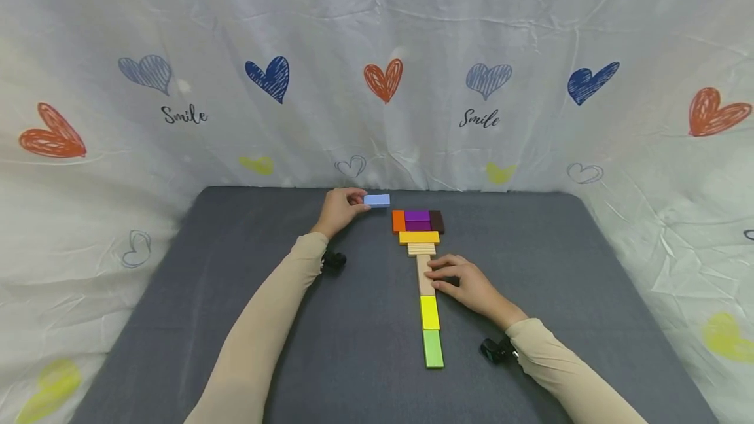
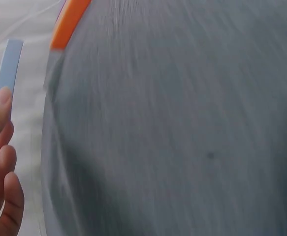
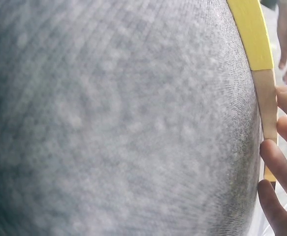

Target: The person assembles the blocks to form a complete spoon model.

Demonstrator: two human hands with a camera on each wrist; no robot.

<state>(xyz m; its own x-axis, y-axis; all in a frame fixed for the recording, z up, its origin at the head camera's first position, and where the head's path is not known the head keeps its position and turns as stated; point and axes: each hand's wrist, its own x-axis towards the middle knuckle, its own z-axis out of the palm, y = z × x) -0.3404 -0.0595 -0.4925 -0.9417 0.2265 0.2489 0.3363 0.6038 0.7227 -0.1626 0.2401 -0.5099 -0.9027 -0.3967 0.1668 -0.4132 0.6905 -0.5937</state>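
Note:
At the far side of the table, my left hand [image 1: 341, 210] pinches one end of a light blue block [image 1: 377, 201] between thumb and fingers. The left wrist view shows the same blue block [image 2: 9, 66] held by thumb and index finger, the other fingers curled loosely. My right hand [image 1: 471, 286] rests beside a plain wooden block [image 1: 425, 270], its relaxed fingertips at the right edge. In the right wrist view those fingertips lie along the wooden block [image 3: 265, 98], just past a yellow block [image 3: 256, 34].
Above the wooden block lie thin wooden strips [image 1: 421, 248], an amber block [image 1: 419, 237], and orange [image 1: 398, 222], purple [image 1: 417, 216] and dark brown [image 1: 436, 222] blocks. Below it are yellow [image 1: 430, 313] and green [image 1: 432, 349] blocks. A printed white curtain [image 1: 436, 31] stands behind the grey table [image 1: 235, 241].

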